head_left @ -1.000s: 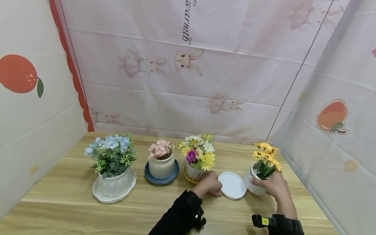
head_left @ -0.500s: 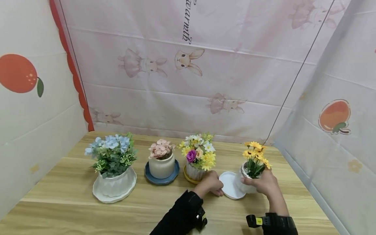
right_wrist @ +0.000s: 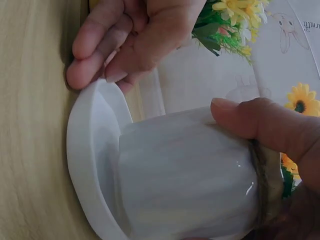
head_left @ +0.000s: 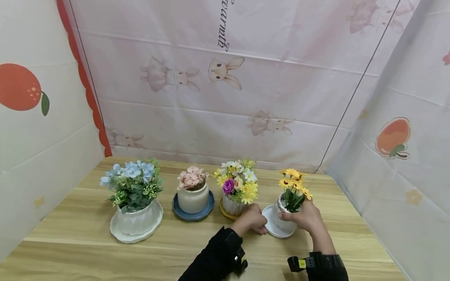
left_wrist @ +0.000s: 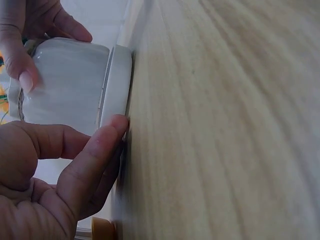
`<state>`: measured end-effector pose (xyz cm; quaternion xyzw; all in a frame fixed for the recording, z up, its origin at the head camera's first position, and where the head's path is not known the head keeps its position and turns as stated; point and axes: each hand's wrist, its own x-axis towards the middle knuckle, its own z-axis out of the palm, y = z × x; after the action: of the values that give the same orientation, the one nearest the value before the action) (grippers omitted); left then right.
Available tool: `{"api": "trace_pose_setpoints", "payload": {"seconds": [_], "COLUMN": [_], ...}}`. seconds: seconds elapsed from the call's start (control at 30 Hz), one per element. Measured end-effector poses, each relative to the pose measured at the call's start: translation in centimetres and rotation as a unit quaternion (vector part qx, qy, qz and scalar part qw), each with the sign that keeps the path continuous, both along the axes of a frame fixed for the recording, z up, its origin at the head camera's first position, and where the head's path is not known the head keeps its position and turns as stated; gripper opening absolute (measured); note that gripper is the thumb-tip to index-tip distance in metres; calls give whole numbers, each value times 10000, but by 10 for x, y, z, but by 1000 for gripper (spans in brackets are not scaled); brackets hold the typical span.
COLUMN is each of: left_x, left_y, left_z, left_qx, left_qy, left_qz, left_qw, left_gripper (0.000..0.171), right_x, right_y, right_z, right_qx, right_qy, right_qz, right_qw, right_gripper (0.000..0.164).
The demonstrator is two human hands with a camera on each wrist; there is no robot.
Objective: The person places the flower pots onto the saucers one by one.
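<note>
My right hand (head_left: 306, 217) grips a white flower pot (right_wrist: 185, 175) near its top, with thumb and fingers on opposite sides. Yellow-orange daisy-like flowers (head_left: 293, 183) with green leaves rise from this pot, and twine circles its neck. The pot stands within the raised rim of a round white saucer (head_left: 269, 218), its base over the saucer's floor. At the saucer's left edge, my left hand (head_left: 252, 219) pinches the rim between thumb and fingers, as the right wrist view shows. In the left wrist view the saucer (left_wrist: 119, 80) lies on the wooden table.
Just left of my left hand stands a pot of mixed flowers (head_left: 236, 187) on a yellow saucer (head_left: 226, 214). Further left are a pink-flowered pot (head_left: 193, 199) on a blue saucer (head_left: 195, 217) and a blue-flowered pot (head_left: 135, 218) on a white plate (head_left: 121, 236). Printed cloth walls (head_left: 197, 117) enclose the table.
My right hand has moved left with the yellow-flowered pot, from beside the white saucer to over it. The left hand has stayed at the saucer's edge.
</note>
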<state>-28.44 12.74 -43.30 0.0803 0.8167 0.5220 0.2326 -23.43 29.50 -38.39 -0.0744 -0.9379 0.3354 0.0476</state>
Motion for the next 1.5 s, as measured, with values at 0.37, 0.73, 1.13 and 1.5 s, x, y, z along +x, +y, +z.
{"api": "trace_pose_setpoints", "payload": {"seconds": [0.37,0.73,1.13,1.5], "left_x": [0,0,-1,-1], "left_y": [1,-2,1,8], "left_z": [0,8,5,5], "left_qx": [43,-74,-446,-763], "left_qy": [-127,-74,190,463], "left_qz": [-12,-39,-172,-17], "left_qw": [9999,9999,9987,9960], "left_gripper": [14,13,16,13], "right_x": [-2,-4,-1,-4], "right_y": [-7,-13,-15,-10], "right_z": [-2,-8,-15,-17], "right_qx": [-12,-37,-86,-268], "right_qy": [-136,-197,-385,-347], "right_qz": [44,114,73,49], "right_qw": [9999,9997,9992,9990], "right_gripper": [88,87,82,92]}}
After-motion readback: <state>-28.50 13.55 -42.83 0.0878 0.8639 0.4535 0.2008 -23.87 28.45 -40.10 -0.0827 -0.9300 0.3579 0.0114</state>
